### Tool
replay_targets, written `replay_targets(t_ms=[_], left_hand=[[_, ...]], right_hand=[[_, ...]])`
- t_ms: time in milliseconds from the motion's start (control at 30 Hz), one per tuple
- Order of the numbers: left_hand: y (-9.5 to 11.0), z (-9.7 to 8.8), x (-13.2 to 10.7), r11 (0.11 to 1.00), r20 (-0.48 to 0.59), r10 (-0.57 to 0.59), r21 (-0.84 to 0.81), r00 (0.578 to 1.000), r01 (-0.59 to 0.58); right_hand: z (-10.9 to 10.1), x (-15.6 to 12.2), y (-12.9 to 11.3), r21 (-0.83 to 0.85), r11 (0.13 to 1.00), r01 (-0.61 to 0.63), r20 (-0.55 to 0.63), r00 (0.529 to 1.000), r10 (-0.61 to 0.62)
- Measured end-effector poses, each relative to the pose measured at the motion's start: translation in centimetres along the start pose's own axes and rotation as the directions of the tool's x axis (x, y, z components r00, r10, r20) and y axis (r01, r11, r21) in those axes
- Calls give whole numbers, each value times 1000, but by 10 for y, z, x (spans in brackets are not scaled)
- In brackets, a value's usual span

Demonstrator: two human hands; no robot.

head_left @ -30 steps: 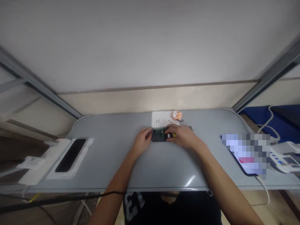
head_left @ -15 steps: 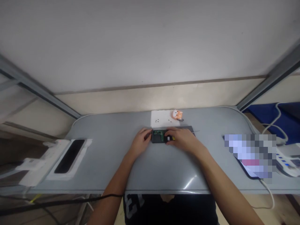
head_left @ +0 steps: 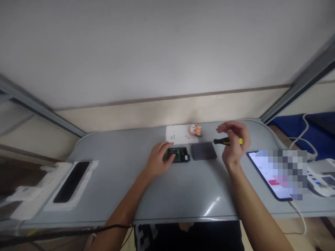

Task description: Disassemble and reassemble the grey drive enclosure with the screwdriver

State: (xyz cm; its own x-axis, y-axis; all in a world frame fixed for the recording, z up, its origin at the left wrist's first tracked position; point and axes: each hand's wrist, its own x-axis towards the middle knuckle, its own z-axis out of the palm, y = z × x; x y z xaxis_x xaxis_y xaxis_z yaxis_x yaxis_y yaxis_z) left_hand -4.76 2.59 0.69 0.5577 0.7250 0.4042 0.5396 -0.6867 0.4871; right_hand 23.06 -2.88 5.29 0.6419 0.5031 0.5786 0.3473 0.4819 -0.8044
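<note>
My left hand (head_left: 159,161) grips the left end of a small black case with a green circuit board (head_left: 180,154) on the table, thumb near its lower edge and fingers by its upper edge. My right hand (head_left: 235,141) is raised to the right, wrapped around a screwdriver (head_left: 222,141) with a black and yellow handle. Its thin shaft points left, above the far edge of a dark grey box-like cover (head_left: 204,151). That cover lies just right of the circuit-board case, apart from it.
Behind the case lies a white sheet (head_left: 178,130) with several tiny dark screws (head_left: 172,137) and an orange-and-white animal figure (head_left: 195,130). A black phone (head_left: 72,181) rests at the left. A lit, cabled phone (head_left: 272,181) and white power strip (head_left: 321,177) are at the right.
My right hand has left the case and moved right and up with the screwdriver, uncovering the dark grey cover. My left hand stays at the case, its thumb now over the board's end.
</note>
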Motion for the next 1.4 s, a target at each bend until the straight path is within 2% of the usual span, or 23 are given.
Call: replay_targets(t_ms=[67, 167, 267, 367, 467, 733, 867, 933, 1067, 1300, 1400], left_hand=[[5, 1, 10, 997, 113, 64, 24, 991, -67], [9, 8, 21, 992, 246, 122, 8, 962, -128], [8, 15, 22, 992, 276, 125, -3, 953, -129], [5, 18, 16, 996, 242, 92, -33, 966, -87], [3, 18, 11, 995, 210, 69, -79, 975, -53], [5, 20, 13, 994, 217, -13, -102, 976, 36], [5, 19, 13, 992, 213, -19, -122, 977, 46], [5, 19, 12, 991, 213, -16, -123, 977, 43], [4, 21, 13, 992, 217, -22, -117, 976, 48], [3, 22, 14, 993, 219, 4, -113, 976, 22], [3, 22, 14, 992, 209, 10, -124, 978, 16]], right_hand=[[1, 3, 12, 15, 997, -80, -91, 993, 81], [4, 4, 26, -88, 965, -248, -71, 968, 242], [8, 1, 33, -112, 889, -443, 15, 894, 447], [11, -2, 34, -120, 831, -543, 95, 827, 554], [14, -5, 32, -167, 820, -548, 144, 809, 570], [19, -14, 31, -302, 864, -404, 209, 856, 473], [19, -15, 29, -272, 870, -412, 175, 868, 465], [21, -15, 26, -217, 851, -478, 150, 845, 513], [26, -18, 17, -66, 778, -625, 139, 766, 628], [25, -16, 21, -46, 719, -693, 210, 697, 685], [20, -11, 26, -63, 719, -692, 257, 685, 682]])
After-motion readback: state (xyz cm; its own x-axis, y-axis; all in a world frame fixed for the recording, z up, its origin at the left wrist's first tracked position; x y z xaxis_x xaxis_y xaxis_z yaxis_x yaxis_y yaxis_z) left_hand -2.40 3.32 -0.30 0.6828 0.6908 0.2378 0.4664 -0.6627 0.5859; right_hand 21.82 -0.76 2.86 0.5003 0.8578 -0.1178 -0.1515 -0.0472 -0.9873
